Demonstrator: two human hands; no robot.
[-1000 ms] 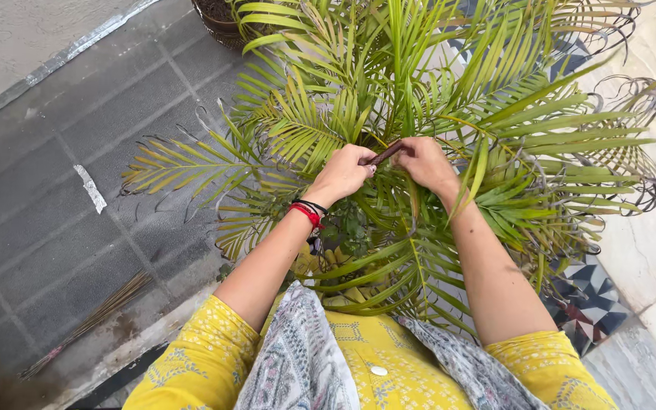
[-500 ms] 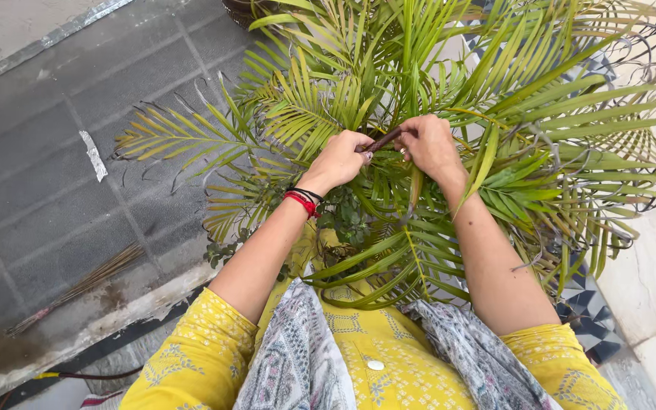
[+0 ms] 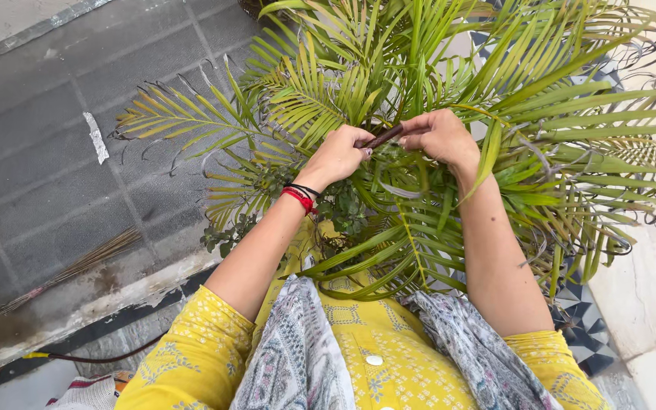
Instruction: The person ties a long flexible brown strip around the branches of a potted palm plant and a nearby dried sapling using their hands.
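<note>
Left hand (image 3: 337, 155) and right hand (image 3: 439, 137) — fingers closed on a thin dark-brown stick (image 3: 383, 137) — above the green potted palm's fronds (image 3: 540, 121).

Green palm fronds (image 3: 419, 91) (tips browning); yellow patterned sleeves (image 3: 191, 357); red-black wrist threads (image 3: 299, 196); grey tiles (image 3: 55, 137).

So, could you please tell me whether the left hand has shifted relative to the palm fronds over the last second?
No, the left hand holds the brown stick among the same palm fronds; only the camera moved.
</note>
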